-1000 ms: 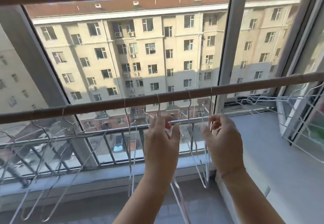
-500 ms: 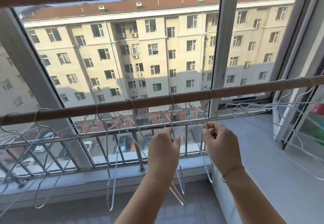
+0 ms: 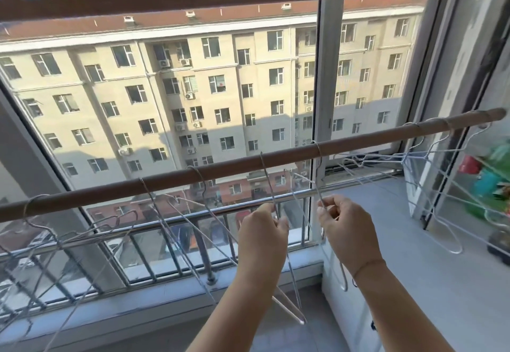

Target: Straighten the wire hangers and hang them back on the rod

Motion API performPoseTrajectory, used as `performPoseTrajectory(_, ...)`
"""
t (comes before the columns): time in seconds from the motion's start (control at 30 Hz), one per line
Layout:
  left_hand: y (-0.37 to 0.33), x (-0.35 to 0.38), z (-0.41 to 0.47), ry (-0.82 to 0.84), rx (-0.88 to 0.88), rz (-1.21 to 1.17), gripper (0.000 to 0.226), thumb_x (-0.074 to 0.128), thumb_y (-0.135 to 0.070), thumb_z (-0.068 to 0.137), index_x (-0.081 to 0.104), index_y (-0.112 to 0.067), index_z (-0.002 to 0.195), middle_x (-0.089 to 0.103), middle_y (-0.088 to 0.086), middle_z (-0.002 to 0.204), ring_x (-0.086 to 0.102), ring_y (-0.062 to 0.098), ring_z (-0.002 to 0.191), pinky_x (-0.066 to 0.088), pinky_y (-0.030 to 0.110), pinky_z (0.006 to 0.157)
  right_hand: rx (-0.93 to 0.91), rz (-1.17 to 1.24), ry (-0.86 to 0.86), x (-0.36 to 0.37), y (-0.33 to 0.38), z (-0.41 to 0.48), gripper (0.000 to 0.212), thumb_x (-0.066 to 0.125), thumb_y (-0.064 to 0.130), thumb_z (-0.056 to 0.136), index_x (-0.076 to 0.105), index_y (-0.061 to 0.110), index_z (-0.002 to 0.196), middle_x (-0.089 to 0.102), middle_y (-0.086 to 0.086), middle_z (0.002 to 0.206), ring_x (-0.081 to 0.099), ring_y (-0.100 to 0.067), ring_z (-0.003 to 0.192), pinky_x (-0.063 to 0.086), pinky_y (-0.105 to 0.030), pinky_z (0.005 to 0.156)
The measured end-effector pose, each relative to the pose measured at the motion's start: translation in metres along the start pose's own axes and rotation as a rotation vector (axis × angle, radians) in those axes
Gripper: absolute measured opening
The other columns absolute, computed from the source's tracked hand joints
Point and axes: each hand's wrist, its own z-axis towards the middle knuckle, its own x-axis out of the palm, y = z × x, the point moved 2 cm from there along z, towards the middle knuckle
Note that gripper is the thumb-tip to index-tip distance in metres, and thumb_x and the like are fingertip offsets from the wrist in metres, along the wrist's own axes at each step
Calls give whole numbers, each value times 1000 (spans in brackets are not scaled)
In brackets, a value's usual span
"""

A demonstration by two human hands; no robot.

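Observation:
A brown wooden rod (image 3: 237, 167) runs across the window, rising to the right. Several thin wire hangers hang from it by their hooks. My left hand (image 3: 262, 231) is closed on the neck of one wire hanger (image 3: 266, 175) whose hook sits over the rod. My right hand (image 3: 342, 226) pinches the neck of a second wire hanger (image 3: 319, 164), hooked on the rod a little further right. Both hangers' bodies drop behind my hands and forearms. More hangers (image 3: 176, 227) hang tangled to the left, and another bunch (image 3: 430, 169) sits at the rod's right end.
A steel railing (image 3: 154, 230) runs behind and below the rod in front of the window glass. A white window frame post (image 3: 327, 81) stands behind my right hand. A wide white sill (image 3: 400, 269) lies at the right, with colourful objects (image 3: 491, 175) at its far edge.
The view has tilted up and to the right, so the rod sits lower and slants more. Both hands stay just under the rod on the same two hangers, now slightly further apart.

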Motion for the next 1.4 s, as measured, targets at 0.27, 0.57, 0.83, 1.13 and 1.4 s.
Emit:
performPoseTrajectory(0.27, -16, 12, 9, 43, 61, -19, 25, 58, -24, 88, 62, -11, 109, 72, 9, 86, 68, 25, 78, 56, 35, 73, 46, -30, -49, -11, -12, 9, 12, 56, 22, 88, 65, 14, 91, 59, 5, 67, 55, -12, 60, 34, -13, 50)
performPoseTrajectory(0.57, -34, 29, 6, 54, 10, -64, 18, 57, -22, 88, 60, -9, 101, 67, 9, 69, 67, 26, 64, 57, 43, 65, 55, -50, -14, -32, -33, 20, 9, 56, 20, 88, 63, 15, 88, 51, 14, 58, 47, 2, 54, 30, -12, 47)
performPoseTrajectory(0.83, -45, 17, -18, -167, -92, 82, 56, 60, -34, 86, 33, -15, 130, 59, 12, 116, 64, 30, 94, 54, 42, 79, -77, 38, 11, -78, -36, 17, 9, 57, 25, 88, 63, 19, 91, 60, 10, 73, 51, 1, 59, 36, -5, 52)
performPoseTrajectory(1.13, -146, 69, -45, -102, 227, -232, 17, 59, -34, 85, 57, -31, 101, 57, -13, 81, 53, 4, 65, 41, 19, 61, 31, -169, -234, -180, -107, 59, 16, 64, 19, 82, 64, 10, 95, 62, -10, 85, 58, -27, 79, 48, -33, 71)
performPoseTrajectory(1.4, -171, 160, -18, 251, -209, -434, 49, 59, -40, 87, 49, -14, 127, 67, -2, 102, 68, 18, 79, 54, 34, 79, 70, -89, -12, -173, -148, 67, 19, 64, 24, 83, 67, 12, 97, 66, -1, 80, 56, -13, 69, 44, -26, 69)
